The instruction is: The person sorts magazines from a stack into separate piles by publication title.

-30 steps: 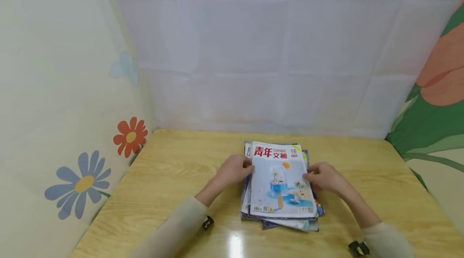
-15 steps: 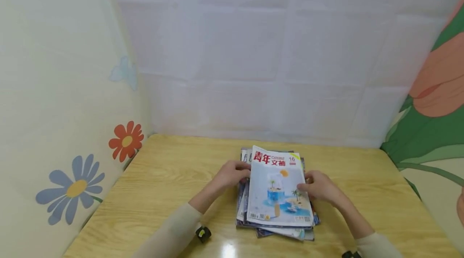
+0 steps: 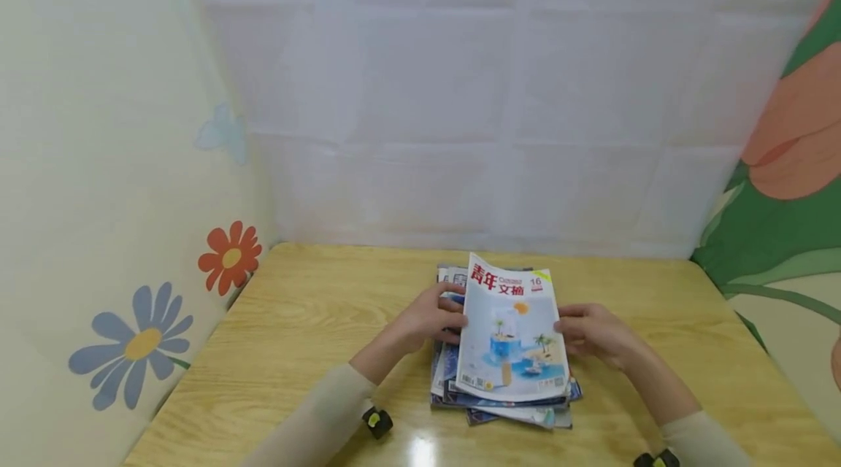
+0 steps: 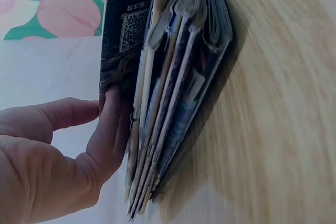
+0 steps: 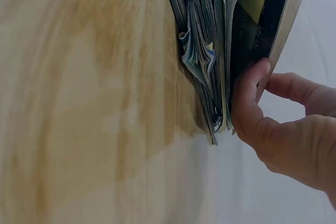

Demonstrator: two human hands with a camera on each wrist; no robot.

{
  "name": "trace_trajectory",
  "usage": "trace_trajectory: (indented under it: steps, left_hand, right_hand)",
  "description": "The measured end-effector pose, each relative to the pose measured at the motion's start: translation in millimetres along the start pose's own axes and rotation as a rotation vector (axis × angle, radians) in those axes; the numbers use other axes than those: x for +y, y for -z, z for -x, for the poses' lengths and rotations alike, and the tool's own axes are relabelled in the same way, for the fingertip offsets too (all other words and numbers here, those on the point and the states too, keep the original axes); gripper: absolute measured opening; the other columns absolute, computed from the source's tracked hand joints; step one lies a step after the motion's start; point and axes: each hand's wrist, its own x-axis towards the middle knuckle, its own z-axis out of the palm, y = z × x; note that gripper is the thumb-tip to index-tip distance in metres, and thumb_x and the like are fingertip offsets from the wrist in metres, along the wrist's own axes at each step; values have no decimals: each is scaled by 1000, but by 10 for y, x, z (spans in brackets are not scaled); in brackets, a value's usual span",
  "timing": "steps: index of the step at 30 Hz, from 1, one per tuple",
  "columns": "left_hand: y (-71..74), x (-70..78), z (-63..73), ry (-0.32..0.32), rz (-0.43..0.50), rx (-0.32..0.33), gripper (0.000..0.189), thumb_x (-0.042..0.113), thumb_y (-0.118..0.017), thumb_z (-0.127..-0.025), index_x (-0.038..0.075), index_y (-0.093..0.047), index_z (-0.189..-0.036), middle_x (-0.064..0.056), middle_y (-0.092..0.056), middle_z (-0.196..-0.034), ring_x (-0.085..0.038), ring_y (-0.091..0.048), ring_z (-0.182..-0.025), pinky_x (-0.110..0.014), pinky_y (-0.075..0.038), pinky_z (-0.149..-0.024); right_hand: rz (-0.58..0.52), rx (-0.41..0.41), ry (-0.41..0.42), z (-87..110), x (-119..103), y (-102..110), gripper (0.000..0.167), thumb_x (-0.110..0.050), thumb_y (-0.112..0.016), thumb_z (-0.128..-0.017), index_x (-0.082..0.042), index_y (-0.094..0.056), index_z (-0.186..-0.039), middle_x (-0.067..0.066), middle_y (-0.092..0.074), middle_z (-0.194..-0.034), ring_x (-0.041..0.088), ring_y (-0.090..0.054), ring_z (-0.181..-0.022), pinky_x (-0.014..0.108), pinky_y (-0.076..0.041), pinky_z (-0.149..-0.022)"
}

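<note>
A magazine (image 3: pixel 515 321) with a pale blue beach cover, red title characters and the number 16 is raised and tilted over a stack of magazines (image 3: pixel 447 368). My left hand (image 3: pixel 427 317) pinches its left edge; in the left wrist view, the thumb is at the edge and fingers lie under the dark back cover (image 4: pixel 116 40). On the other side, my right hand (image 3: pixel 596 334) pinches the right edge between thumb and index finger. The right wrist view shows a gap between this magazine and the worn, curled page edges of the stack (image 5: pixel 202 35).
The stack lies unevenly on a light wood table (image 3: pixel 342 299). A white cloth (image 3: pixel 420 87) hangs behind the table. Flower-printed panels stand on the left (image 3: pixel 118 182) and right (image 3: pixel 788 248). Both wrists wear dark camera straps.
The top magazine has lifted off the stack and shifted slightly right, its upper left corner curling up. More of the magazine beneath shows on the left. Both hands moved with it.
</note>
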Motion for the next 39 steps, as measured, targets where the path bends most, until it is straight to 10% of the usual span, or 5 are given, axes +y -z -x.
trace_trajectory:
  steps: [19,39]
  left_hand:
    - [-69,64,-157,-13,68,-11,60,-4,-74,-88,0,-48,-142,-16,-65,-114,-30,-70,-95,-42,-61,-74]
    - [-1038,306,-690,-5,252,-46,59,-16,-68,-86,2,-48,-139,-17,-62,-107,-31,-70,-87,-42,-61,-71]
  right_hand:
    - [4,20,25,37,-19,290,65,-13,-65,-100,11,-34,-152,24,-60,-131,30,-64,-108,44,-57,-87]
    - [62,-6,74,289,-78,1318,71,-14,-58,-104,9,-17,-158,7,-65,-123,18,-65,-106,42,-55,-89]
